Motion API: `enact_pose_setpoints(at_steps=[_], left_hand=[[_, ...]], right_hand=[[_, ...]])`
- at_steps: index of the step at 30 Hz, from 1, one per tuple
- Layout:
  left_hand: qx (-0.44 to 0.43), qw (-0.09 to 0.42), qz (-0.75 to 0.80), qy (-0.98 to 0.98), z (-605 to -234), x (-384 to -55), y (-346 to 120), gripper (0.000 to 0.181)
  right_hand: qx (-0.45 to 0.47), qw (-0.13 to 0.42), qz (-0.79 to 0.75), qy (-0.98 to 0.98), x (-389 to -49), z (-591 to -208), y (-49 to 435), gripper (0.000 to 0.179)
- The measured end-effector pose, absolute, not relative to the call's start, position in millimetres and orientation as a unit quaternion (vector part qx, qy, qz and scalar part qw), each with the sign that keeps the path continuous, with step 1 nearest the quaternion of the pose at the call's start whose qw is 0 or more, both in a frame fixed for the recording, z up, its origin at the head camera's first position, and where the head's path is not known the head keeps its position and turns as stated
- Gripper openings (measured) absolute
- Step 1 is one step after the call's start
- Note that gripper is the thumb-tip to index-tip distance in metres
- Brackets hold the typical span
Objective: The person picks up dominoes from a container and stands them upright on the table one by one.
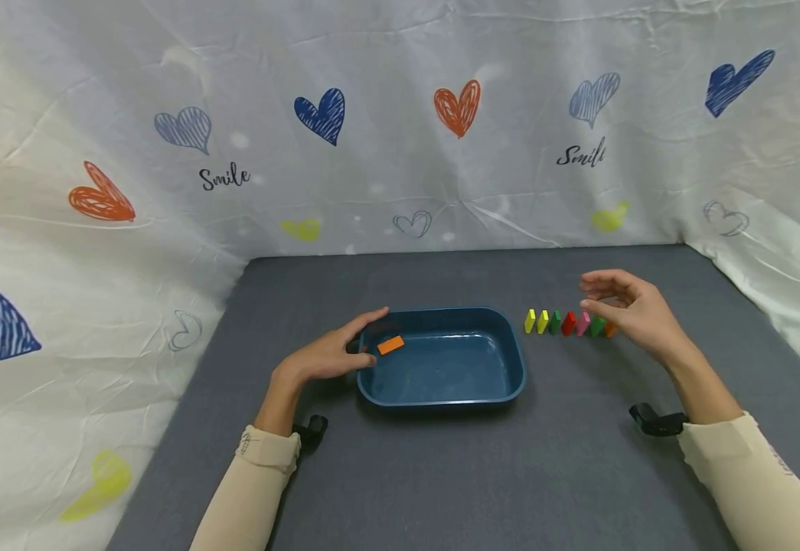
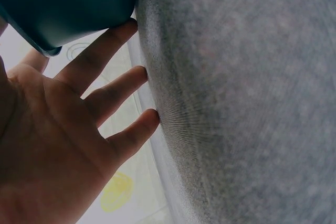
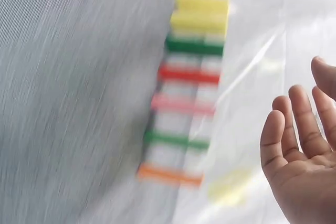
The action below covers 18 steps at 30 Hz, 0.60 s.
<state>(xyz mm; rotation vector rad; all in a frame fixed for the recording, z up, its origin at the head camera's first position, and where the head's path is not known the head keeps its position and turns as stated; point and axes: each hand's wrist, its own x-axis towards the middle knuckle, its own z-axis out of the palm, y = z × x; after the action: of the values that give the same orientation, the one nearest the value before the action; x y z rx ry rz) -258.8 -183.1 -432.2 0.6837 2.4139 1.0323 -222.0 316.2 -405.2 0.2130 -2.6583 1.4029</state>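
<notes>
My left hand (image 1: 331, 353) holds the left end of a blue rectangular tray (image 1: 441, 402), its thumb over the rim and the other fingers outside. In the left wrist view, fingers (image 2: 97, 59) extend along the tray's outer wall (image 2: 73, 3) and down to the table. One orange domino (image 1: 390, 345) lies flat inside the tray. To the right, several coloured dominoes stand in a row, from a yellow domino (image 1: 530, 321) to an orange domino (image 3: 169, 175). My right hand (image 1: 623, 306) is raised over the row's right end, fingers loosely bent with nothing between them.
Between the row's ends stand a red domino (image 1: 568, 323) and a pink domino (image 1: 582, 324), among green ones. The dark grey table (image 1: 441, 474) ends at a white sheet (image 1: 386, 191) printed with hearts, which hangs behind and along the sides.
</notes>
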Motion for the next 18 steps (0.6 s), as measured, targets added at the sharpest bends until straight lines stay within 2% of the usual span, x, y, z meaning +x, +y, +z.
enact_pose_setpoints(at_steps=[18], left_hand=[[0.239, 0.216, 0.364, 0.874, -430.5, -258.0, -182.1, 0.081]], right_hand=[[0.274, -0.028, 0.491, -0.826, -244.9, -399.4, 190.4, 0.037]])
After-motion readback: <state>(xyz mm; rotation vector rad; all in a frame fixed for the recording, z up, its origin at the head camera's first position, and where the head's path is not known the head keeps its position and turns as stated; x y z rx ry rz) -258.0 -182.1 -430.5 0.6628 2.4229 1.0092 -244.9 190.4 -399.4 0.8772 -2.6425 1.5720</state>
